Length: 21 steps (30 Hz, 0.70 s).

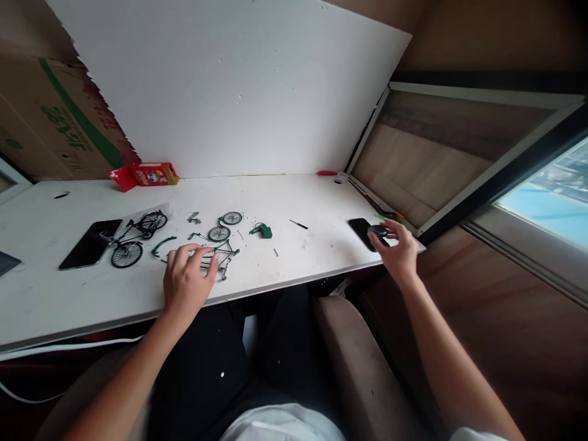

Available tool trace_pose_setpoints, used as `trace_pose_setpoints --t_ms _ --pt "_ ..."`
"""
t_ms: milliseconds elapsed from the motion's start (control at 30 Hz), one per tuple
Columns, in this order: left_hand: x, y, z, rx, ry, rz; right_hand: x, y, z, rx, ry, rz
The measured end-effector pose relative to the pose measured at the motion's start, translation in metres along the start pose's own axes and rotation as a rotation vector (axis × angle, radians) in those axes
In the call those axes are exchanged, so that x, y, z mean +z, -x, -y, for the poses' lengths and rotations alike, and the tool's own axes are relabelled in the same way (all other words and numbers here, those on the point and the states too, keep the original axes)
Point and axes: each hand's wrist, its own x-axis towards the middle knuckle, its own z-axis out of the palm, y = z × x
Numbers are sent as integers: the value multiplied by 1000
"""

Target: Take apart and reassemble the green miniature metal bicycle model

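Note:
My left hand [187,272] hovers at or just over the green model bicycle frame [225,248], its thumb and fingers apart; whether it touches the frame I cannot tell. Beyond it lie two small spoked wheels, a rear one [231,218] and a nearer one [219,234], and a green curved strip [162,244]. A green block-like part [264,231] rests to the right. At the right end of the table, my right hand [399,248] pinches a small black rounded object [377,231] above a dark phone [361,228].
An assembled black model bicycle [133,239] leans by a tablet-like black device [92,244] on the left. A red box [154,174] stands at the back. A thin screwdriver [298,224] and several tiny parts lie mid-table. A white board [239,92] rises behind; a window frame [463,141] borders the right.

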Motion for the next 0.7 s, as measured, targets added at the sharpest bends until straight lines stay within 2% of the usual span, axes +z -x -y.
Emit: trace_pose_setpoints --t_ms 67,133,200,300,367,400,467,567,633,700 --pt "-3 0 -12 93 137 31 7 22 43 -144 -305 70" --pt "-6 4 -30 92 339 116 13 48 88 -223 -501 136" --pt "-8 11 -55 -38 555 241 17 77 127 -286 -638 245" --pt "-12 28 -89 -404 954 560 16 116 169 -378 -833 393" --pt "-15 41 -103 -577 1188 711 11 136 186 -419 -908 526" --pt "-17 49 -106 -601 1283 782 7 144 192 -435 -920 593" --pt "-20 68 -105 -692 1367 845 1 157 199 -466 -923 700" --pt "-27 101 -95 -824 1386 903 -4 173 202 -452 -953 867" --pt "-33 123 -88 -803 1341 996 -4 185 202 -386 -967 1011" --pt "-39 141 -85 -791 1192 1008 -2 199 203 -310 -936 1138"
